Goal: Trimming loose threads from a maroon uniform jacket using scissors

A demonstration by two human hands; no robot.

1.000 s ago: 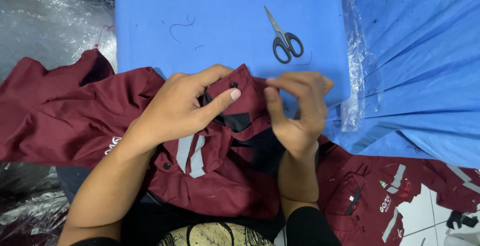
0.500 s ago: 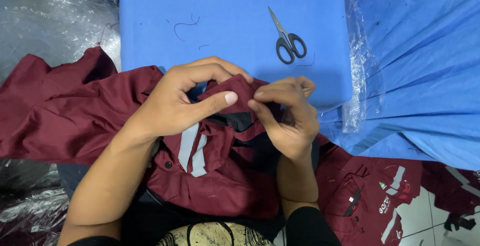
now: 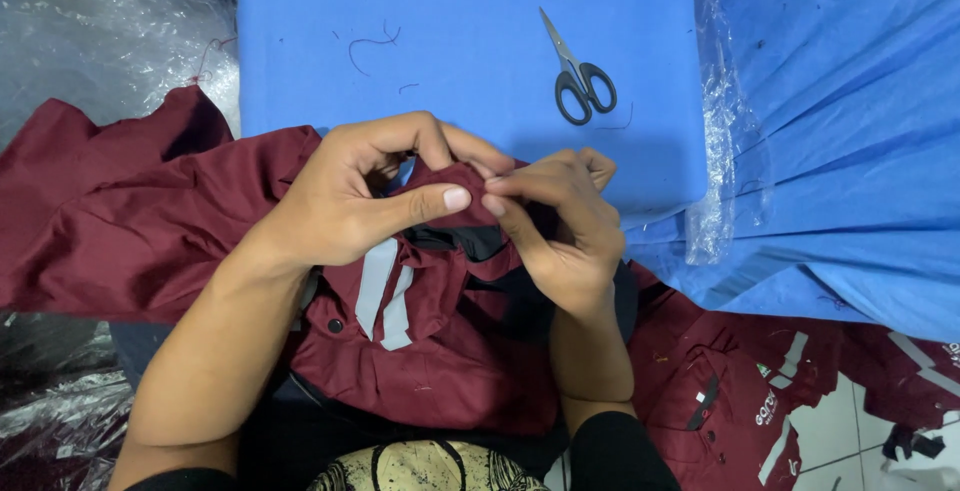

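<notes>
A maroon garment (image 3: 140, 221) with grey reflective strips and a dark lining lies bunched on my lap and over the near edge of a blue table (image 3: 450, 11). My left hand (image 3: 350, 201) pinches a fold of the maroon cloth between thumb and fingers. Facing it, my right hand (image 3: 565, 226) grips the same fold, fingertips almost touching those of the left. The part of the cloth under my fingers is hidden.
Black-handled scissors (image 3: 578, 76) lie shut on the blue table beyond my right hand, with loose thread bits (image 3: 370, 41) to their left. Clear plastic wrap (image 3: 80, 41) is at the left, blue sheeting (image 3: 850, 151) at the right, more maroon garments (image 3: 740, 391) on the floor.
Both hands have drawn closer together, the fingers curling in to pinch the fold of cloth. The view has shifted slightly; the scissors have not moved.
</notes>
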